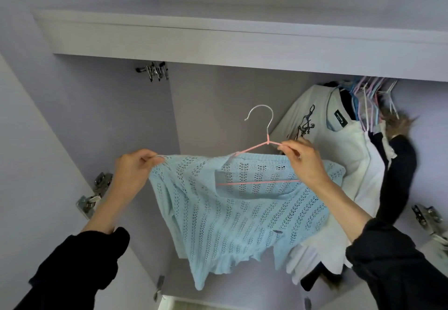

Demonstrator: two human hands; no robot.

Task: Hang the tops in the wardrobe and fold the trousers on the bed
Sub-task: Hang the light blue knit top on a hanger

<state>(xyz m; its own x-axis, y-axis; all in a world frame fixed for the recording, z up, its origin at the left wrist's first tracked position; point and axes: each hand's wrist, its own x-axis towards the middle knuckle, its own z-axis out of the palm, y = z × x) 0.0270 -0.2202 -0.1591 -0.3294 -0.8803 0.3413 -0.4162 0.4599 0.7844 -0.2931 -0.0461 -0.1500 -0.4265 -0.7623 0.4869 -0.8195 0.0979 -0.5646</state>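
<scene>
A person holds a pale blue open-knit top up in front of the open wardrobe, with a pink wire hanger threaded through its neckline and the metal hook standing free above. The left hand has its grip pinched on the top's left shoulder edge, while the right hand pinches the hanger's right arm at the knit's other shoulder. Just beside it to the right, a white printed T-shirt and dark garments hang inside the wardrobe among pastel hangers.
</scene>
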